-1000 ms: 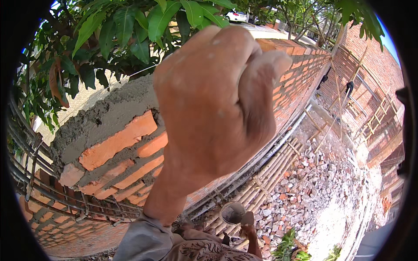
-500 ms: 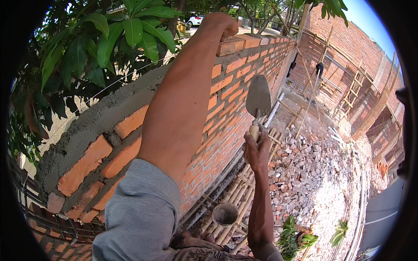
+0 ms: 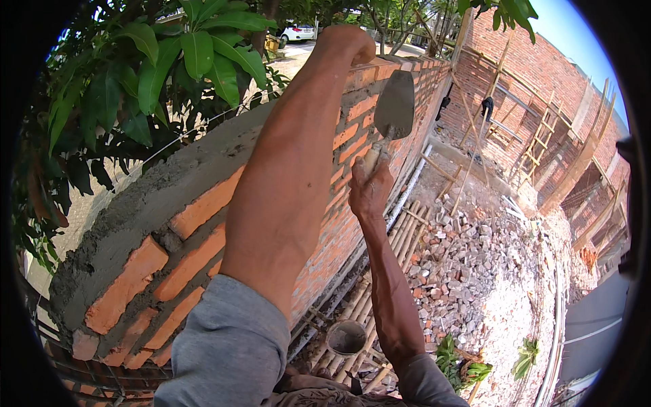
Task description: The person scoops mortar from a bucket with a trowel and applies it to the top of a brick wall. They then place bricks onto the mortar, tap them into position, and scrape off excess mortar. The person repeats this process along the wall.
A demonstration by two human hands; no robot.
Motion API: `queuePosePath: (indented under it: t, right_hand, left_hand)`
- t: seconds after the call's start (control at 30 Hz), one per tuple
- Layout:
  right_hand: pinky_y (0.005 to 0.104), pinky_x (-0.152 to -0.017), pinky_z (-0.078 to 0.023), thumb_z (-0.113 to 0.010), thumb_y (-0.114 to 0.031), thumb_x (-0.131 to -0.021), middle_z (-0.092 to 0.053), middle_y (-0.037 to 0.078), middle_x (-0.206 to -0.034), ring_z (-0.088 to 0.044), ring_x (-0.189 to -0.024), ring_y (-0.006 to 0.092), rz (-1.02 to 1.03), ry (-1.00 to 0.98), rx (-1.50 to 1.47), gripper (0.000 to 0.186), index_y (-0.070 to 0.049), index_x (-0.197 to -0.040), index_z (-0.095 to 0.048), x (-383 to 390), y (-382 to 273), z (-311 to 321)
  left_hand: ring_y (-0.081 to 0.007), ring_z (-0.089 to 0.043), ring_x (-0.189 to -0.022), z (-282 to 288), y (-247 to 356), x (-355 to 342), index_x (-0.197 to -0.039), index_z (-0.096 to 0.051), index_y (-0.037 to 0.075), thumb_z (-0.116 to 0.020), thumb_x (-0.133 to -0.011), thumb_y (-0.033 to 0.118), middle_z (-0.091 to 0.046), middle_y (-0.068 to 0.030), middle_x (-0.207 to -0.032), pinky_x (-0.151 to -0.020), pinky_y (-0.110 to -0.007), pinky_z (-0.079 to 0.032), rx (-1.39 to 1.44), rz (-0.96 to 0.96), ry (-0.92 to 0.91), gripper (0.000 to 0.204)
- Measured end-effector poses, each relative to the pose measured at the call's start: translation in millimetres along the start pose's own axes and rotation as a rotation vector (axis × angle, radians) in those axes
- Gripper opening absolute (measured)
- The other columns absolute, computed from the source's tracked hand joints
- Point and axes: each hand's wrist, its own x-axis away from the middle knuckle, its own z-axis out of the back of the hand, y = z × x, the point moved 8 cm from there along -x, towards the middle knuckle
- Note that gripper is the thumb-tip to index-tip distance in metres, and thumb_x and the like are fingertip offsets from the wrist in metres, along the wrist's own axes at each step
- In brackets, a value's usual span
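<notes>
My left arm reaches across the brick wall (image 3: 196,261), and my left hand (image 3: 351,46) is closed over a brick (image 3: 361,79) at the near end of the top course. Its fingers are partly hidden behind the wrist. My right hand (image 3: 372,186) grips the wooden handle of a trowel (image 3: 395,105). The trowel's grey, mortar-smeared blade points up and stands beside the wall's right face, close to the top bricks. Wet grey mortar (image 3: 166,183) covers the near part of the wall top, left of my forearm.
A bucket (image 3: 346,337) stands on bamboo poles (image 3: 359,308) below me. Rubble (image 3: 454,271) covers the ground to the right. Leafy branches (image 3: 203,47) hang at the upper left, near a stretched string (image 3: 186,134). A bamboo ladder (image 3: 539,139) leans by the far wall.
My right hand has raised the trowel up and left, bringing its blade closer to the wall's top course. My left hand stays at the top brick, with only a slight shift.
</notes>
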Motion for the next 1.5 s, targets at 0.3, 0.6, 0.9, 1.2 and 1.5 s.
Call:
queuePosePath:
  t: [0.3, 0.6, 0.9, 1.2, 1.5]
  right_hand:
    - [0.0344, -0.039, -0.044, -0.061, -0.013, -0.086, -0.057, 0.011, -0.060, -0.059, -0.047, 0.0181, -0.152, 0.082, -0.033, 0.021, 0.006, -0.087, -0.054, -38.1, 39.2, 38.2]
    - [0.0487, -0.060, -0.052, -0.067, -0.017, -0.080, -0.063, 0.029, -0.073, -0.068, -0.067, 0.0412, -0.070, 0.058, 0.171, 0.031, 0.011, -0.082, -0.056, -151.8, 85.3, 35.6]
    - [0.0457, -0.053, -0.052, -0.066, -0.018, -0.080, -0.064, 0.027, -0.071, -0.069, -0.061, 0.0358, -0.038, -0.106, 0.217, 0.032, 0.013, -0.085, -0.057, -150.6, 65.7, 37.3]
    - [0.0542, -0.072, -0.049, -0.056, -0.014, -0.086, -0.064, 0.031, -0.087, -0.064, -0.086, 0.0483, 0.481, -0.068, 0.915, 0.024, 0.005, -0.102, -0.059, -230.1, -48.8, 62.0]
    - [0.0530, -0.074, -0.051, -0.050, 0.000, -0.088, -0.062, 0.028, -0.091, -0.064, -0.086, 0.0447, 0.751, -0.379, 1.429, 0.031, 0.001, -0.118, -0.056, -236.6, -67.2, 49.3]
  left_hand:
    - [-0.0401, -0.067, -0.094, -17.2, -3.3, -68.2, -0.096, -0.073, 0.011, -0.057, -0.062, 0.010, -0.068, -0.0188, -0.107, -0.092, -0.069, -0.047, 0.125, 0.025, 0.136, 0.038]
    - [-0.0254, -0.064, -0.098, -78.0, 22.5, -134.5, -0.142, -0.052, 0.021, -0.038, -0.095, 0.051, -0.061, -0.0122, -0.130, -0.088, -0.045, -0.048, 0.073, 0.015, -0.080, 0.057]
    - [-0.0218, -0.059, -0.080, -97.9, 22.5, -133.2, -0.131, -0.062, 0.017, -0.037, -0.095, 0.054, -0.069, -0.0084, -0.096, -0.073, -0.047, -0.049, 0.356, 0.127, -0.272, 0.057]
    - [-0.0385, -0.049, -0.132, -50.4, 41.4, -77.1, -0.134, -0.060, 0.010, -0.055, -0.086, 0.028, -0.052, -0.0183, -0.143, -0.106, -0.074, -0.023, 0.424, -0.076, 0.009, 0.051]
    - [-0.0355, -0.064, -0.081, -146.7, 127.3, 269.5, -0.119, -0.053, -0.010, -0.071, -0.086, 0.025, -0.066, -0.0210, -0.088, -0.093, -0.053, -0.048, 1.022, -0.573, 0.334, 0.052]
